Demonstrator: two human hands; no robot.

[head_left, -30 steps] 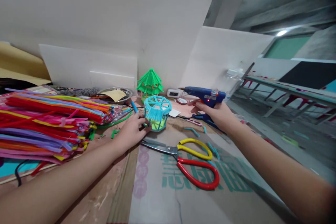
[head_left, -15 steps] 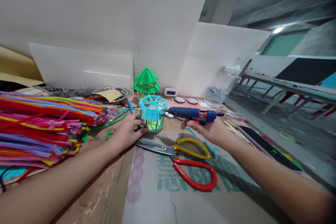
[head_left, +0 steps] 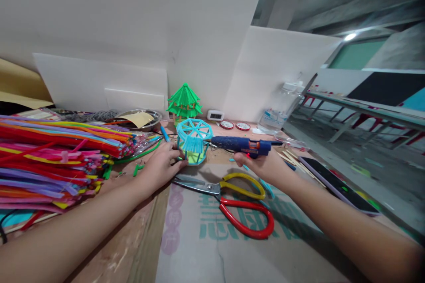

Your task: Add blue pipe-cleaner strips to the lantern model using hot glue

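My right hand [head_left: 262, 164] is wrapped round a dark blue hot glue gun [head_left: 229, 143], held level with its nozzle pointing left. The nozzle tip reaches the right side of a small light-blue frame model [head_left: 194, 145]; whether it touches is too small to tell. This model has a spoked wheel-like top, a sloping blue strip panel and a green floor. My left hand [head_left: 163, 161] grips its lower left side between thumb and fingers. Below both hands, scissors [head_left: 212, 189] with one yellow and one red handle lie on printed cardboard [head_left: 199, 256].
Bundles of colourful pipe cleaners [head_left: 59, 159] fill the left side. Behind the model stand a green tiered-roof model [head_left: 184, 101], a small digital clock [head_left: 215, 115] and a metal bowl [head_left: 154, 119]. A phone [head_left: 335, 183], wooden sticks [head_left: 297, 163] and a clear bottle [head_left: 279, 108] are to the right.
The glue gun and my right hand have shifted slightly left and down, and the nozzle now sits closer in to the model. My left hand keeps its hold.
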